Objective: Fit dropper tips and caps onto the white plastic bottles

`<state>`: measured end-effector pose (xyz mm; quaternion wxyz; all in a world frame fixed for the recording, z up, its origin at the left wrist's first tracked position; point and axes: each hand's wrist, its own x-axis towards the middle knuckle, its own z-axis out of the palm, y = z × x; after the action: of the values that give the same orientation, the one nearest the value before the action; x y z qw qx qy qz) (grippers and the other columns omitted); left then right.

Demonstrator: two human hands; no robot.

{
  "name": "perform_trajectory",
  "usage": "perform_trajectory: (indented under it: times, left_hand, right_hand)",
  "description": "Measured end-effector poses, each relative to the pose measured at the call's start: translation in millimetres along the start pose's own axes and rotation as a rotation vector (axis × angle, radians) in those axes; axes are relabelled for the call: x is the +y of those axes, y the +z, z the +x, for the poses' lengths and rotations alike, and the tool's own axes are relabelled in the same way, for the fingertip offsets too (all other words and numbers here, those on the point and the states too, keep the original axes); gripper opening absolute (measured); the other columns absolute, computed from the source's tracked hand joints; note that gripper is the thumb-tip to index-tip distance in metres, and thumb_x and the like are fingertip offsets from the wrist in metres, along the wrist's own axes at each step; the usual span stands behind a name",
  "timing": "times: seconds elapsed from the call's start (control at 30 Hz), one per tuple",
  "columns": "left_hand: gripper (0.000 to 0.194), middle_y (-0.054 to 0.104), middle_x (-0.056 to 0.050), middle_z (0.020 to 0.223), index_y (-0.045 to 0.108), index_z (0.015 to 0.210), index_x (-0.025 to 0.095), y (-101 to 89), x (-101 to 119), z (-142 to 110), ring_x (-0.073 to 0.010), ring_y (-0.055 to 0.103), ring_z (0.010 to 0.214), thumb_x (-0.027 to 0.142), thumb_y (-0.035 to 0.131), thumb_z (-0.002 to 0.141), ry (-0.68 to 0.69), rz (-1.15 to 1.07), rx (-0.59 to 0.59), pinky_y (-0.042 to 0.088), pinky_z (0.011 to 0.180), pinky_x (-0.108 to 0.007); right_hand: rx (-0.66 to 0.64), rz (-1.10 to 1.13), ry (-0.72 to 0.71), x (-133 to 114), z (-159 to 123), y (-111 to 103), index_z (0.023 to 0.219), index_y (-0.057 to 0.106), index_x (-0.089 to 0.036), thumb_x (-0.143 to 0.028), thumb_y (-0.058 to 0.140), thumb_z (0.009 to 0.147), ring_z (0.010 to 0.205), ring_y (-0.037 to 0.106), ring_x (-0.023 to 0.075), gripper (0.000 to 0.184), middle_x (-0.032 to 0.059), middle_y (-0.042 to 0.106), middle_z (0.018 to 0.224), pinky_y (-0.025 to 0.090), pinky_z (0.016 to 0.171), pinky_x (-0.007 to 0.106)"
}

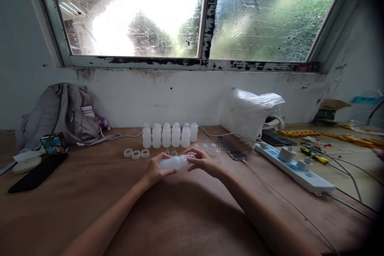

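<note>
A small white plastic bottle [174, 163] lies sideways between both hands, just above the wooden table [168, 216]. My left hand [156, 170] grips its body. My right hand [204, 162] pinches the clear cap end of the same bottle. Behind the hands stands a row of several matching white bottles [169, 135] with clear caps. Three white rings [136, 153] lie to the left of the hands. Several small clear caps [207, 146] lie on the table just behind my right hand.
A grey backpack [60, 114] leans at the back left, with a small carton [54, 143], a black phone [37, 172] and a white disc [26, 164] nearby. At the right are a white plastic bag [250, 112], a power strip [295, 168] with cables, and yellow tools [312, 158].
</note>
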<state>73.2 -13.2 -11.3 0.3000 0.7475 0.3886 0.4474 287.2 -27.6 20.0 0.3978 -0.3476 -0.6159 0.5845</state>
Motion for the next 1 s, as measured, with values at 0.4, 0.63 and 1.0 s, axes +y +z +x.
perform_trajectory:
  times: [0.4, 0.63, 1.0]
  left_hand:
    - [0.036, 0.06, -0.001, 0.074, 0.053, 0.075, 0.016, 3.2, -4.6, 0.8, -0.0148, 0.054, 0.064, 0.034, 0.071, 0.049, 0.037, 0.01, -0.013, 0.043, 0.055, -0.024]
    - [0.037, 0.057, -0.003, 0.086, 0.05, 0.09, 0.02, 9.3, -2.6, -1.8, -0.0187, 0.055, 0.08, 0.034, 0.065, 0.059, 0.197, 0.212, 0.153, 0.044, 0.07, -0.03]
    - [0.058, 0.04, -0.01, 0.117, 0.025, 0.12, 0.022, -4.1, -21.1, 15.6, -0.022, 0.044, 0.105, 0.035, 0.055, 0.071, 0.24, 0.297, 0.22, 0.037, 0.087, -0.039]
  right_hand:
    - [0.034, 0.066, -0.001, 17.1, 5.7, 4.6, 0.092, 0.055, -0.017, -0.033, 0.067, 0.061, 0.082, 0.054, 0.0171, 0.036, 0.0044, 0.054, 0.092, 0.047, 0.075, 0.038]
    - [0.107, 0.132, -0.008, 12.2, 7.0, 7.1, 0.1, 0.051, -0.023, -0.034, 0.063, 0.064, 0.086, 0.053, 0.0183, 0.039, 0.0048, 0.051, 0.097, 0.05, 0.067, 0.033]
    - [0.392, -0.164, -0.377, -63.8, 43.0, -21.2, 0.097, 0.052, -0.018, -0.043, 0.057, 0.067, 0.07, 0.054, 0.015, 0.039, 0.0051, 0.055, 0.085, 0.048, 0.06, 0.029]
